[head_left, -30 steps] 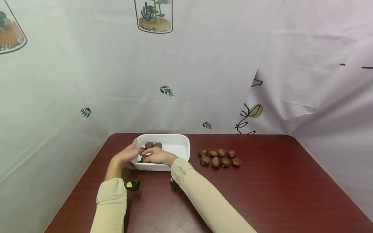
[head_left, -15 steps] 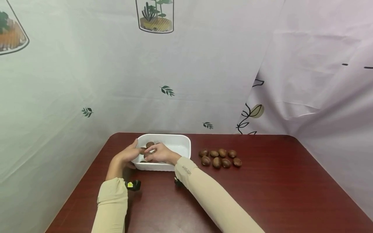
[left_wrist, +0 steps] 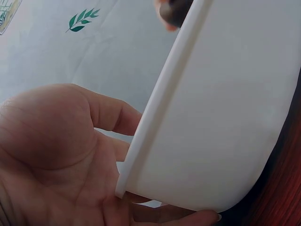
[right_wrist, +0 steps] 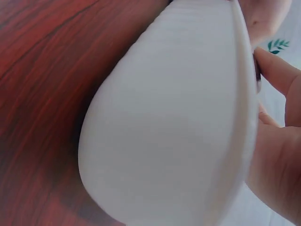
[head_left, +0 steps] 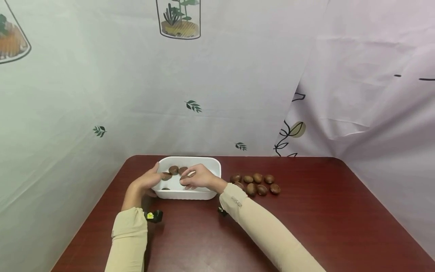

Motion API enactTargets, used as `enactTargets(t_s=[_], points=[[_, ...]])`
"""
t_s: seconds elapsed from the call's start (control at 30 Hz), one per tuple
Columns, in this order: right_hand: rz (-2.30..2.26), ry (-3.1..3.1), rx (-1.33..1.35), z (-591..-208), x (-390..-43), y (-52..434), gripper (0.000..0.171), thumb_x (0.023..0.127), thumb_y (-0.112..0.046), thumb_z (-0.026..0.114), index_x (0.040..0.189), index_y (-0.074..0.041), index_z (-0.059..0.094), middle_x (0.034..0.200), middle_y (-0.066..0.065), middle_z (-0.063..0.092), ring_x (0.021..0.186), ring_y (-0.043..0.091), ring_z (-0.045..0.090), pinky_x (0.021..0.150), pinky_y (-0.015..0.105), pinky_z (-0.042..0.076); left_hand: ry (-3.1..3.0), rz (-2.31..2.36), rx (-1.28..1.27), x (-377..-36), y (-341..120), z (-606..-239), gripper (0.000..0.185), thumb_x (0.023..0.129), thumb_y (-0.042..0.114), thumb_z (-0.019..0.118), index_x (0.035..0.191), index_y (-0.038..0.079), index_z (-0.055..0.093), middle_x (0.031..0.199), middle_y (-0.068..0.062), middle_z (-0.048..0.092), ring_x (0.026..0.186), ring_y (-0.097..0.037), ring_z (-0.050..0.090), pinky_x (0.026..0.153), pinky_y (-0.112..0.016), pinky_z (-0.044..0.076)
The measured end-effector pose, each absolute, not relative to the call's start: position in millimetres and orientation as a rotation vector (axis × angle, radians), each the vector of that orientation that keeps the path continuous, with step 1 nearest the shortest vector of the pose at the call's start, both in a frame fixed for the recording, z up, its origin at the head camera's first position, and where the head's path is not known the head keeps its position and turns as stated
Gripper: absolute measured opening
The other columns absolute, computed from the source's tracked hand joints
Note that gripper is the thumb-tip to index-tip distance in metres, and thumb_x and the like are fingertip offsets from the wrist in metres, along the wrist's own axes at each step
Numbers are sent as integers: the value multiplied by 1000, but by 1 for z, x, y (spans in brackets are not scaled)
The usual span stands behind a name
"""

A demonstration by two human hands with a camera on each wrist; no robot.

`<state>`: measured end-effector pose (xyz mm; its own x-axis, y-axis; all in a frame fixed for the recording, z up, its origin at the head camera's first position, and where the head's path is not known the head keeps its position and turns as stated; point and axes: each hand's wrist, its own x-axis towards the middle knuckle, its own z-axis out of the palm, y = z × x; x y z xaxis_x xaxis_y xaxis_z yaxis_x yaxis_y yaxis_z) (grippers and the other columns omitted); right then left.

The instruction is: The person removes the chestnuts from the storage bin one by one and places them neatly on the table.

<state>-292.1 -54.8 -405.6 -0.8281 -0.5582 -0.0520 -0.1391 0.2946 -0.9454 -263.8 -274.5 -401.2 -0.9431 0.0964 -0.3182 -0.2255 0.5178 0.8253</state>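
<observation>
A white plastic tray (head_left: pixel 187 195) stands near the table's far edge. At its left end my left hand (head_left: pixel 147 181) grips it, thumb along the rim; in the left wrist view the fingers wrap around the rim and wall. Inside the tray my right hand (head_left: pixel 203 177) pinches a glossy brown egg-shaped thing (head_left: pixel 184 180) between thumb and fingers. Several similar brown egg-shaped things (head_left: pixel 173 170) lie in the tray's left part. In the right wrist view the tray wall (right_wrist: pixel 164 122) hides most of what the fingers hold.
To the right of the tray, two rows of brown egg-shaped things (head_left: pixel 261 189) lie on the dark red table (head_left: pixel 323 211). My right sleeve partly covers that group's near left. A printed white cloth (head_left: pixel 231 94) hangs behind the table.
My right hand has shifted right within the tray, bringing one brown egg-shaped thing away from the left end. The left hand stays on the tray.
</observation>
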Motion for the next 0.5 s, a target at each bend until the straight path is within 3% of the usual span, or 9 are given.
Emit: enactTargets(t_s=[0.23, 0.5], points=[[-1545, 2200, -673, -399, -288, -39, 31, 86, -3, 73, 114, 8, 68, 87, 15, 75, 78, 33, 73, 64, 33, 58, 2439, 1414, -134, -264, -274, -401, 88, 100, 27, 49, 156, 7, -16, 158, -35, 3, 128, -52, 39, 80, -60, 52], [-1511, 2196, -690, -398, -284, -18, 33, 91, 3, 65, 123, 10, 63, 96, 21, 73, 81, 34, 73, 64, 34, 58, 2426, 1419, -130, -263, -274, -402, 85, 100, 25, 46, 156, 8, -16, 158, -34, 1, 129, -52, 38, 80, -60, 52]])
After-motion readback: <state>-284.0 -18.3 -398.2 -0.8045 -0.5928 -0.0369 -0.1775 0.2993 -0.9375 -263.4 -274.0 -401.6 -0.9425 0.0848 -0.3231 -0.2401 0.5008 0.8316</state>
